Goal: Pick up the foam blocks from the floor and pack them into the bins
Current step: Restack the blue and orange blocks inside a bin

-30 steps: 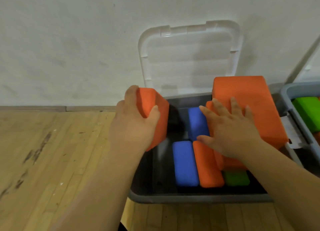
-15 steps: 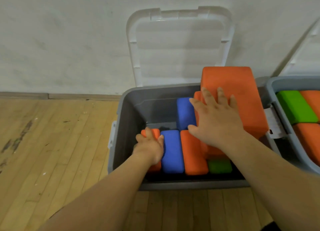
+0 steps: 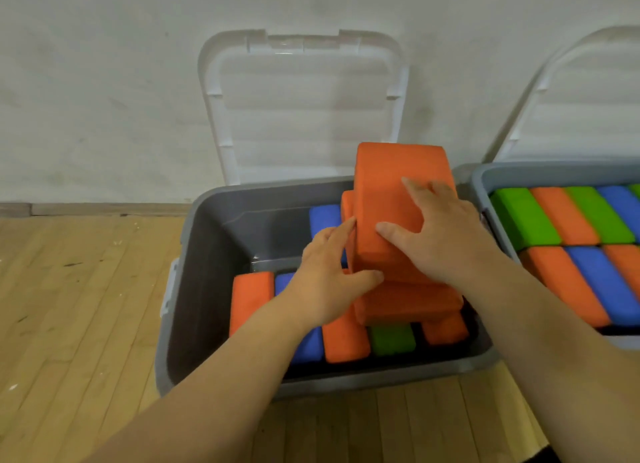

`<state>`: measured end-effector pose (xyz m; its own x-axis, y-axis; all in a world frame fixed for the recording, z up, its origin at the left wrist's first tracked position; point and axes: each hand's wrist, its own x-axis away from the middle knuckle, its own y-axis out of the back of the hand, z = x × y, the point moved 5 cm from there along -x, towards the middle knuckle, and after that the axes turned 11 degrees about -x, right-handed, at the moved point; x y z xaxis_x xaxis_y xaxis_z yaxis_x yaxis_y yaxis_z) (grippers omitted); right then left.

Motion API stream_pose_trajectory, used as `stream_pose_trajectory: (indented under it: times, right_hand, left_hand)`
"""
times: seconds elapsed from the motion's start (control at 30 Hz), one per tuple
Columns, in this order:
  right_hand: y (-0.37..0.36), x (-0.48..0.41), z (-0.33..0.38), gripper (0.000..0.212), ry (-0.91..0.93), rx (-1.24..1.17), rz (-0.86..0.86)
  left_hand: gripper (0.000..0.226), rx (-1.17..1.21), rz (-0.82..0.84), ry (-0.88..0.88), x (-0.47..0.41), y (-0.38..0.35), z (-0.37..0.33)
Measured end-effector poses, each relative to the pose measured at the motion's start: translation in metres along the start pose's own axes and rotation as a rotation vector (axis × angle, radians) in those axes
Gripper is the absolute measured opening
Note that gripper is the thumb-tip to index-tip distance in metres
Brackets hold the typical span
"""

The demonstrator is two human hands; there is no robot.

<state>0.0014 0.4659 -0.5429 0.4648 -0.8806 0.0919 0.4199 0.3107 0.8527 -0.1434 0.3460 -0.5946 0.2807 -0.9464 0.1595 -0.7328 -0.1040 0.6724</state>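
Note:
A grey bin (image 3: 194,289) stands on the wood floor against the wall. Along its bottom lie an orange foam block (image 3: 251,299), a blue block (image 3: 308,344), another orange one (image 3: 344,341), a green one (image 3: 391,339) and an orange one (image 3: 445,327). A further blue block (image 3: 323,218) lies at the back. On top of them a big orange block (image 3: 391,185) tilts up over more stacked orange blocks (image 3: 408,301). My right hand (image 3: 440,234) lies flat on the big block's upper face. My left hand (image 3: 327,275) touches its left side with straight fingers, thumb at the lower edge.
The bin's clear lid (image 3: 301,109) leans open against the white wall. A second grey bin (image 3: 479,182) at the right is packed with green, orange and blue blocks, its own lid (image 3: 571,98) also up. Bare wood floor (image 3: 86,306) spreads to the left.
My left hand lowered a small orange block into the bin's left end, let it go, and moved right to the big orange block. My right hand stayed on that block.

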Motion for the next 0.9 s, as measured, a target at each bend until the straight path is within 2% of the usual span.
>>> stream_pose_trajectory:
  times: [0.07, 0.13, 0.2, 0.3, 0.37, 0.4, 0.47, 0.53, 0.6, 0.67, 0.9]
  right_hand:
    - [0.009, 0.001, -0.003, 0.084, 0.017, -0.239, -0.078]
    - [0.010, 0.003, -0.001, 0.065, 0.006, -0.568, -0.106]
    - [0.001, 0.002, 0.010, 0.049, 0.059, -0.767, -0.088]
    - [-0.023, -0.004, 0.035, 0.049, 0.167, -0.915, 0.042]
    - [-0.039, -0.007, 0.046, 0.057, 0.240, -0.831, 0.132]
    - [-0.045, -0.008, 0.050, 0.062, 0.257, -0.697, 0.158]
    - [-0.061, -0.010, 0.048, 0.076, 0.257, -0.283, 0.148]
    - [-0.079, -0.013, 0.036, 0.089, 0.151, 0.015, 0.195]
    - [-0.097, -0.016, 0.021, 0.093, 0.082, 0.173, 0.232]
    - [-0.104, -0.017, 0.015, 0.092, 0.090, 0.251, 0.221]
    - [-0.102, -0.013, 0.014, 0.089, 0.097, 0.250, 0.186]
  left_hand:
    - [0.101, 0.168, 0.022, -0.038, 0.002, 0.003, -0.011]
    - [0.096, 0.447, 0.019, -0.114, 0.006, 0.017, -0.024]
    - [0.088, 0.583, -0.132, -0.106, 0.011, 0.038, -0.030]
    - [0.086, 0.425, -0.444, -0.026, 0.022, 0.070, -0.020]
    - [0.081, 0.273, -0.587, 0.028, 0.029, 0.089, -0.011]
    - [0.075, 0.217, -0.642, 0.072, 0.032, 0.098, -0.006]
    - [0.071, 0.167, -0.719, 0.156, 0.037, 0.113, 0.002]
    - [0.076, 0.129, -0.763, 0.225, 0.043, 0.123, 0.011]
    - [0.080, 0.114, -0.766, 0.271, 0.047, 0.127, 0.018]
    - [0.082, 0.112, -0.759, 0.293, 0.047, 0.127, 0.022]
    - [0.077, -0.026, -0.756, 0.247, 0.047, 0.127, 0.010]
